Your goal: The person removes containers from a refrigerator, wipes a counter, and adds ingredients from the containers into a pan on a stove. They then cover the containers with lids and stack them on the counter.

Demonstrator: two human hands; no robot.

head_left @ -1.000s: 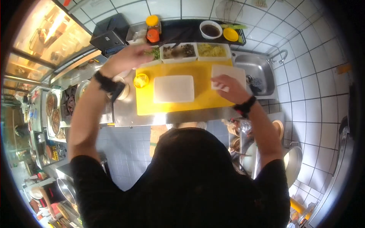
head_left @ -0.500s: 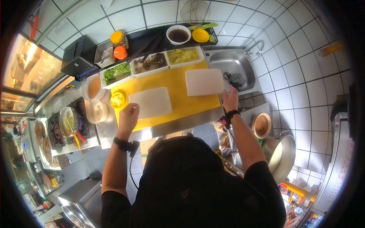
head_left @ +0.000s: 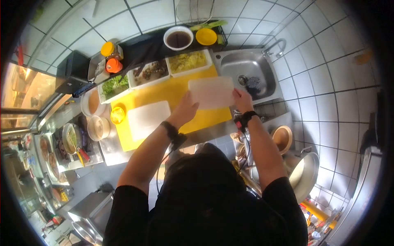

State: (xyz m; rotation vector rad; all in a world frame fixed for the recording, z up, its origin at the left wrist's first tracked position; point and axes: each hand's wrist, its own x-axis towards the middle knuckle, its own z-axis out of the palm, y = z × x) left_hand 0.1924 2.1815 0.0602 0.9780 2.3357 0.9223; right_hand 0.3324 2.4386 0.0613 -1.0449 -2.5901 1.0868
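A pale rectangular board or lid (head_left: pixel 211 92) is at the right part of the yellow mat (head_left: pixel 180 119), between my two hands. At its right edge my right hand (head_left: pixel 243 100) grips it with bent fingers. My left hand (head_left: pixel 184 110) is at its lower left corner, thumb apart from the fingers; whether it bears any of the weight is hard to see. Another pale rectangle (head_left: pixel 148 119) lies flat on the left of the mat, beside a small yellow bowl (head_left: pixel 117 115). Behind the mat stand white trays of chopped greens (head_left: pixel 115 87), a dark mixture (head_left: pixel 148 72) and yellow pieces (head_left: pixel 188 61).
A steel sink (head_left: pixel 262 67) is at the right rear. A bowl of dark liquid (head_left: pixel 178 38) and a yellow dish (head_left: pixel 206 36) stand at the back. Two bowls (head_left: pixel 98 128) and a pan on the stove (head_left: pixel 72 139) are at left; a large pot (head_left: pixel 304 174) is at lower right.
My left hand has moved right, from the left pale rectangle to the right one. My right hand has closed on its right edge. The view has shifted slightly.
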